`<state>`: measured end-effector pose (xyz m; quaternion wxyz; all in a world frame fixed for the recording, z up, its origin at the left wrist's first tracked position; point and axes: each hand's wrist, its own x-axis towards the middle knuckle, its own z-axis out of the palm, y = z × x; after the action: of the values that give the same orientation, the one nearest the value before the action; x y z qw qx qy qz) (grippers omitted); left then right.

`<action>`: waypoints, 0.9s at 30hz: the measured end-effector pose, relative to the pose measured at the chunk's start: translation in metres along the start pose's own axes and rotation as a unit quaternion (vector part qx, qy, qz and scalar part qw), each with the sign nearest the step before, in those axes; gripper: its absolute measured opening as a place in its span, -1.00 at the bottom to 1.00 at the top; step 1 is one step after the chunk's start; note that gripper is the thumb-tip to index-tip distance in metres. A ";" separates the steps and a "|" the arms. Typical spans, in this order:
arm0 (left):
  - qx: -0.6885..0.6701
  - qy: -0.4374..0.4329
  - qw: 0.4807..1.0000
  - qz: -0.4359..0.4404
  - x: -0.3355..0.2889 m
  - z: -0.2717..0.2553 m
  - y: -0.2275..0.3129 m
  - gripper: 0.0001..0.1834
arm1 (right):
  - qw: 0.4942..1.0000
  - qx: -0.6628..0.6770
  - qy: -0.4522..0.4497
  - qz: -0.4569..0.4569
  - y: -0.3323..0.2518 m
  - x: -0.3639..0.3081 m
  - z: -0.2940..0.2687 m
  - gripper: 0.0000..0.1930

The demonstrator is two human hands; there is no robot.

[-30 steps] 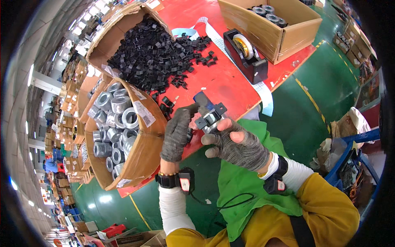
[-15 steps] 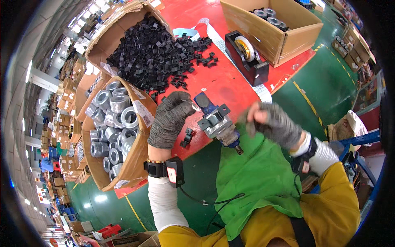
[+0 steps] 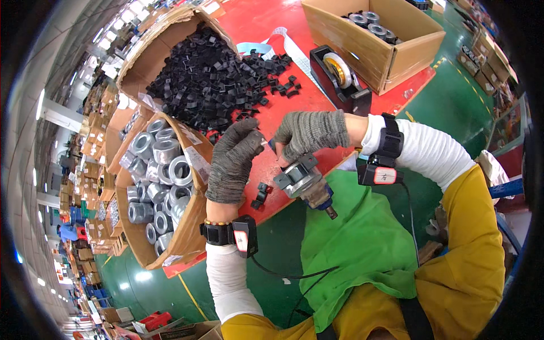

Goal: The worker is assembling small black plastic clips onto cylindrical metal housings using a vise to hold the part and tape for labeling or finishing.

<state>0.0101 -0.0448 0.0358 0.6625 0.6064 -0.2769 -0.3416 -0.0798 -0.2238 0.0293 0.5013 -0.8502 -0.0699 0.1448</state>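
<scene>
A blue and silver tool with a metal ring body and black clip pieces (image 3: 303, 178) lies at the front edge of the red table, its narrow shaft end pointing toward me. My right hand (image 3: 311, 136), in a grey knit glove with bare fingertips, closes over its blue far end and hides most of that end. Just left of it is my left hand (image 3: 233, 164), also gloved, with thumb and fingers pinched together. Something small and pale shows at those fingertips, too small to name. Below it, a few loose black clips (image 3: 260, 195) lie on the table.
A tipped carton (image 3: 136, 65) spills a heap of black clips (image 3: 209, 79). Beside it, another carton (image 3: 139, 241) holds silver rings (image 3: 164, 150). Behind my right hand stands a tape dispenser (image 3: 340, 73) with a pale label strip (image 3: 294, 51). Farther back is a carton (image 3: 391, 56) with more rings.
My right hand has swung left from beside the tool onto its blue far end. The left hand has stayed nearly in place, fingers pinched. The tool has hardly moved.
</scene>
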 end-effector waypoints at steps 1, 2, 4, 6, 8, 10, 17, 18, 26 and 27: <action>-0.035 0.013 0.999 -0.012 0.004 -0.001 -0.007 -0.62 | 1.000 0.002 0.001 0.004 0.007 0.003 0.002 -0.81; -0.068 0.028 0.997 -0.022 0.006 -0.004 -0.011 -0.61 | 1.000 0.010 -0.005 0.021 0.006 0.004 0.004 -0.80; -0.076 0.030 0.996 -0.027 0.008 -0.010 -0.022 -0.60 | 0.999 0.019 0.005 0.031 0.004 -0.003 0.002 -0.79; -0.081 0.038 0.996 -0.029 0.004 -0.015 -0.023 -0.59 | 0.998 0.059 0.023 -0.003 -0.010 -0.013 -0.005 -0.79; -0.092 0.061 0.993 -0.035 -0.004 -0.017 -0.020 -0.60 | 0.995 0.045 0.060 -0.061 -0.028 -0.026 -0.008 -0.80; -0.039 0.047 0.998 -0.013 -0.009 -0.020 -0.021 -0.60 | 0.987 -0.026 0.123 -0.105 -0.035 -0.041 0.004 -0.82; 0.000 -0.002 1.000 0.008 -0.039 0.011 0.008 -0.65 | 0.878 -0.207 0.344 -0.261 -0.037 -0.078 0.048 -0.87; 0.000 0.000 1.000 0.009 -0.043 0.013 0.012 -0.65 | 0.839 -0.247 0.367 -0.318 -0.032 -0.079 0.053 -0.85; 0.345 -0.117 0.931 -0.019 -0.056 0.051 0.038 -0.61 | 0.713 -0.398 0.447 -0.364 0.018 -0.087 0.081 -0.66; 0.426 -0.106 0.898 -0.022 -0.057 0.052 0.036 -0.59 | 0.716 -0.402 0.450 -0.351 0.020 -0.090 0.084 -0.65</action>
<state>-0.0616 -0.0307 0.0804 0.2999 0.7969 -0.4510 -0.2674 -0.1920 -0.1874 -0.0104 0.0992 -0.8510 -0.1810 -0.4829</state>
